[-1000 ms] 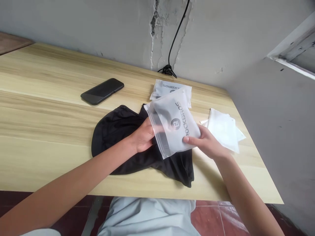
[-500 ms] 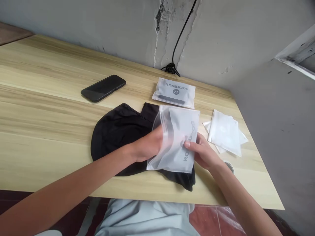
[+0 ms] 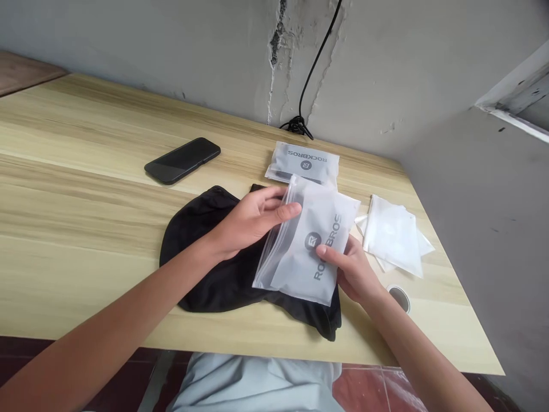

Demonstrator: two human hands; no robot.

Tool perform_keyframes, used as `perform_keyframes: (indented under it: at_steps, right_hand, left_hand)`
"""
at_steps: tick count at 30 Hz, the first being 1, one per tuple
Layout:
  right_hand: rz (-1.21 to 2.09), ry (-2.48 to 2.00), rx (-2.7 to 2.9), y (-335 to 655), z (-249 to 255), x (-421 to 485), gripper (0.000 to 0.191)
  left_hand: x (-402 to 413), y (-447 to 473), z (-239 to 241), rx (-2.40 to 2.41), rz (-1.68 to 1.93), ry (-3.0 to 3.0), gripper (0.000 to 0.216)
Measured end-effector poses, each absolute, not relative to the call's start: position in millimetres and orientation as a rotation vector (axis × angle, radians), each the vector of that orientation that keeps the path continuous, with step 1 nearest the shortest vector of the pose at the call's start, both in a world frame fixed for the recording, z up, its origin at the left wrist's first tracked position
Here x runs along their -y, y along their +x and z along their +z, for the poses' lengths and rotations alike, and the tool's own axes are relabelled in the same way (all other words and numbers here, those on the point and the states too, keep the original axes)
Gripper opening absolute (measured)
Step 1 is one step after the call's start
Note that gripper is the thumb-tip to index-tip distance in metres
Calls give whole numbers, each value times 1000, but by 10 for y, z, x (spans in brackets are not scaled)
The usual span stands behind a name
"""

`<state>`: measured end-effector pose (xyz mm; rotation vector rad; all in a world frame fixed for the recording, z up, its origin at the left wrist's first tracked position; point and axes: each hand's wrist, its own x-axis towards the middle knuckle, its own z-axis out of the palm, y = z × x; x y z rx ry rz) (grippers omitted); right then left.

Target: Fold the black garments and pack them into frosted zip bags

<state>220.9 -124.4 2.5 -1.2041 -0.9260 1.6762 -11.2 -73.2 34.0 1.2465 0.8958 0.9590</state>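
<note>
A frosted zip bag [image 3: 319, 214] printed ROCKBROS is held tilted above the table, its zip edge facing left. My right hand [image 3: 349, 266] pinches its right side, thumb on the print and fingers behind. My left hand [image 3: 253, 220] grips the upper left part near the zip edge, with its thumb on the front and the fingers partly hidden behind. Something grey shows faintly through the plastic by the zip; I cannot tell what. Beneath the bag and my left hand lies a black fabric garment [image 3: 210, 274], spread out and partly covered.
Behind the held bag lies a filled ROCKBROS bag [image 3: 306, 160]. Flat white bags [image 3: 392, 234] overlap at the right, above a round grommet [image 3: 400, 298] in the table [image 3: 86, 240]. A black phone [image 3: 182, 160] rests at the left. A black cable [image 3: 300, 123] is bunched against the wall.
My left hand has come out of the bag's mouth and now grips the bag's upper left part. The bag has tilted slightly, its top leaning right. My right hand keeps its hold.
</note>
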Motion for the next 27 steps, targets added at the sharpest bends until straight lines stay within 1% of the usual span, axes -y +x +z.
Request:
perform_keyframes:
  at_steps: [2,4,6,9,11,14,16,20,24,27]
  right_hand:
    - [1697,-1162,1036,2315,23,1202,49]
    - [1644,-1127,1065,2443,46,1134,51]
    - [1566,-1129,1057,2545,91,1076,51]
    - [1529,-1203,1120,2596,159,1057,42]
    - [1549,-1256,1181,2581,184,1078,36]
    - [1642,-1252,1295,2559,197,1107,32]
    - [1698,-1215,1423,2552,202,1111,33]
    - [1716,-1180,1621,2484,207,1126,44]
    - [1695,-1211,1618,2358,156,1163,51]
    - [1665,-1220,1510,2320,82,1153,53]
  left_hand:
    - [766,-85,319,-799,885,1228,38]
    - [799,-66,312,-788,812,1215,30]
    - [833,-45,320,-770,714,1172,28]
    - [878,-1,356,-692,623,1076,29]
    - [894,34,376,-677,639,1042,30]
    - [898,85,354,-772,753,1114,27]
    - [900,114,299,-825,766,1198,28]
    - [922,158,166,-810,616,1331,33]
    - [919,175,125,-817,606,1416,32]
    - [886,175,143,-835,633,1401,28]
